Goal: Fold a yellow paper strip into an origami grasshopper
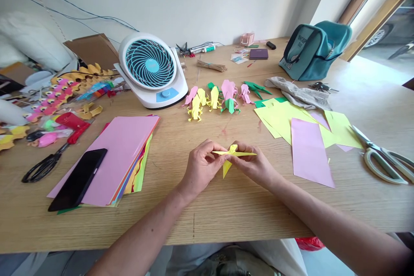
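Both my hands pinch a half-folded yellow paper figure (232, 155) just above the wooden table (226, 207). My left hand (202, 167) grips its left side with fingers closed. My right hand (255, 166) holds its right side, thumb and fingers pressed on the paper. Thin yellow points stick out sideways and one point hangs down between my hands. Beyond them stands a row of several finished folded paper figures (223, 97) in yellow, pink and green.
A stack of coloured paper (126, 151) with a black phone (79, 179) lies left. Black scissors (43, 166) lie farther left. Loose yellow and pink sheets (307, 138) and grey scissors (383, 159) lie right. A white fan (150, 69) and teal bag (313, 49) stand behind.
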A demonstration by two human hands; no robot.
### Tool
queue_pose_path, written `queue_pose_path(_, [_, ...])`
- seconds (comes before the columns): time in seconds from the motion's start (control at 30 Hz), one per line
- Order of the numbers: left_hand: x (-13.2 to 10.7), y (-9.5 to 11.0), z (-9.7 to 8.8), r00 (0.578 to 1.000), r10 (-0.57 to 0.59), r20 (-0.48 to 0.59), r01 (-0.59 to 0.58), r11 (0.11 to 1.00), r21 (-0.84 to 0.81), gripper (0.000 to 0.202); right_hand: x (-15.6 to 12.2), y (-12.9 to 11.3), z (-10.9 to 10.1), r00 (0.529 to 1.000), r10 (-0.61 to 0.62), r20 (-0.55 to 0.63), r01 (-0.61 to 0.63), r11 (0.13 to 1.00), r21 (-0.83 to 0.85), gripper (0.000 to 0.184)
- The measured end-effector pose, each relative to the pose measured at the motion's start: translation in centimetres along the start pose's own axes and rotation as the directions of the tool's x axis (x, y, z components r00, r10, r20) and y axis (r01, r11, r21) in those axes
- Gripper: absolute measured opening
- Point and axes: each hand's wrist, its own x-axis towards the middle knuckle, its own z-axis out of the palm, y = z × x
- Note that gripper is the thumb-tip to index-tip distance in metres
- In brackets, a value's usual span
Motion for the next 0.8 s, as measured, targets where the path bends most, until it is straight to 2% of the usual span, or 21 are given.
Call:
queue_pose_path(0.13, [-0.1,0.4,0.1,1.000,0.009,-0.029,-0.009,1.000,-0.013,0.013,-0.1,0.0,0.0,0.997,-0.072,-0.008,0.071,0.991,-0.112,0.036])
queue_pose_path(0.27, [0.0,0.6,0.0,0.999,-0.042,-0.018,0.041,0.997,-0.072,0.018,-0.2,-0.2,0.1,0.998,-0.060,-0.003,0.059,0.995,-0.081,0.037])
queue_pose_path(0.4, [0.3,0.5,-0.6,0.987,-0.130,0.095,0.147,0.968,-0.202,0.026,-0.4,-0.4,0.0,0.999,-0.036,0.035,0.038,0.998,-0.045,0.035])
queue_pose_path(0.53, [0.7,0.5,-1.5,0.975,-0.112,0.192,0.163,0.947,-0.275,0.028,-0.4,-0.7,-0.2,0.998,-0.038,0.052,0.040,0.998,-0.049,0.034])
queue_pose_path(0.6, [0.8,0.5,-1.7,0.975,-0.135,0.174,0.183,0.936,-0.300,0.028,-0.4,-0.9,-0.2,0.997,-0.058,0.045,0.061,0.996,-0.064,0.034])
queue_pose_path(0.8, [1.2,0.5,-1.8,0.952,-0.305,0.033,0.289,0.859,-0.422,0.032,-0.3,-0.9,-0.6,0.993,-0.104,0.052,0.109,0.989,-0.102,0.032])
